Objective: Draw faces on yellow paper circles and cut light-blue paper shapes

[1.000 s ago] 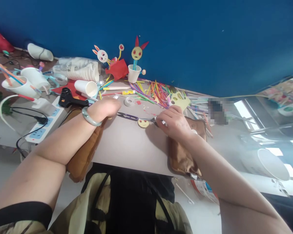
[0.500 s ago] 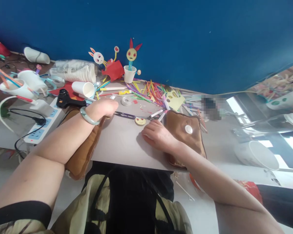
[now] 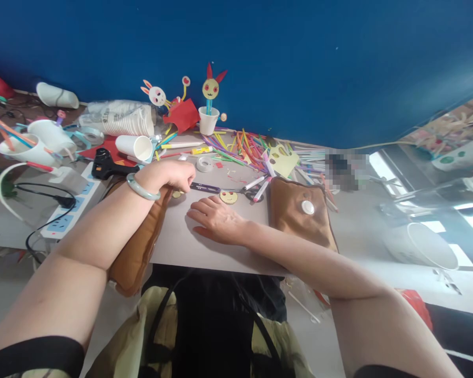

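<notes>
The counter (image 3: 205, 247) carries everything; the right hand (image 3: 216, 220) has left the markers (image 3: 256, 185) and slid left, now flat and open, holding nothing. The left hand (image 3: 173, 176) rests curled beside the scissors (image 3: 207, 187) and yellow face disc (image 3: 228, 197)

On the surface (image 3: 205, 247), the right hand (image 3: 216, 220) lies flat near the front edge, just before the paper disc (image 3: 228, 197). The left hand (image 3: 169, 176) rests to its left, touching the scissors (image 3: 208, 187), which lie left of the disc. A pouch (image 3: 299, 215) lies at the right edge. Behind, straws (image 3: 244, 144) spread toward the back edge, with a cup (image 3: 207, 121) behind them.
</notes>
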